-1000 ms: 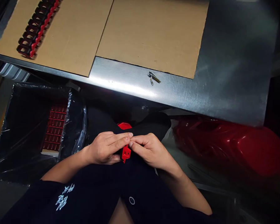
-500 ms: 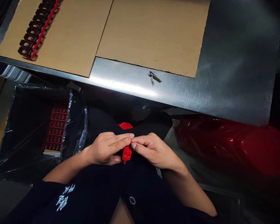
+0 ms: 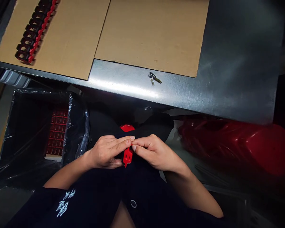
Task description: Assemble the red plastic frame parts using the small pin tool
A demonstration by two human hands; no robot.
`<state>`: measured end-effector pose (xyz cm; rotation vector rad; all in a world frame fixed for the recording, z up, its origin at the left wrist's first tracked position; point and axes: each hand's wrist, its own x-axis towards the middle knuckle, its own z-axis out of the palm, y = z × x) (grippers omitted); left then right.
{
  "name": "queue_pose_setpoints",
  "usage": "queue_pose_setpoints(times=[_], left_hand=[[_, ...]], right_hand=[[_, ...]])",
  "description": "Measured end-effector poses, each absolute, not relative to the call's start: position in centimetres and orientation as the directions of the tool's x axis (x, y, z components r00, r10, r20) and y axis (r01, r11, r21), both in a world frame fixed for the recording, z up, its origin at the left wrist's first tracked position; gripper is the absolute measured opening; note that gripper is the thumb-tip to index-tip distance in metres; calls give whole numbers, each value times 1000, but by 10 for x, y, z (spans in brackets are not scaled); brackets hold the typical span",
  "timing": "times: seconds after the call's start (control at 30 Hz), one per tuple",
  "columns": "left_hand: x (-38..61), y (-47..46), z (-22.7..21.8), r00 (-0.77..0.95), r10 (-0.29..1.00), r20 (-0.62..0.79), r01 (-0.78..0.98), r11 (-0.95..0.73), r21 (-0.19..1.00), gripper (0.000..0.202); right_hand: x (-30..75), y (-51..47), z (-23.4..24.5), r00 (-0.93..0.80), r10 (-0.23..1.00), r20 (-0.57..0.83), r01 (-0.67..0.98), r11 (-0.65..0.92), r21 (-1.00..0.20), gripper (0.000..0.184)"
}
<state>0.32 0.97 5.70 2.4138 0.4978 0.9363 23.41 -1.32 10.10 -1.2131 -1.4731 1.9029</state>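
Note:
Low over my lap, a small red plastic part (image 3: 127, 155) with square holes and a pointed lower end is held between my hands. My left hand (image 3: 110, 151) is closed round it from the left, its fingers covering the upper portion. From the other side my right hand (image 3: 154, 151) pinches at the part's top edge, thumb against forefinger. Whatever tiny piece lies between those fingertips is too small to make out. On the metal ledge ahead lies a nail clipper (image 3: 155, 78), its lever swung out.
A row of black and red plastic parts (image 3: 35, 30) stands on the left cardboard sheet (image 3: 68, 44). Another cardboard sheet (image 3: 152, 34) covers part of the metal table (image 3: 237, 69). A plastic-lined bin (image 3: 26, 133) holds stacked red parts (image 3: 57, 133). Red plastic-wrapped bulk (image 3: 228, 142) sits right.
The red part has turned slightly in my hands. Both hands keep nearly the same place and grip. The whole view has shifted a little.

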Motion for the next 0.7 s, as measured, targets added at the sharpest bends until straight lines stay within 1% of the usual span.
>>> queue_pose_setpoints(times=[0.17,0.37,0.47,0.57,0.7], left_hand=[[4,10,56,699,496,515,142,-802,580,75],[5,13,59,712,469,522,129,-818,561,76],[4,13,60,722,461,516,128,-822,555,76],[3,13,59,716,475,512,133,-813,567,75],[3,12,60,708,474,523,107,-804,584,78]], right_hand=[[239,-12,102,-559,757,-339,125,-327,-937,29],[232,-14,99,-493,773,-399,186,-354,-916,36],[229,-14,98,-469,778,-417,208,-362,-909,35],[231,-12,100,-492,781,-385,190,-335,-923,34],[242,-8,103,-608,740,-288,115,-277,-954,24]])
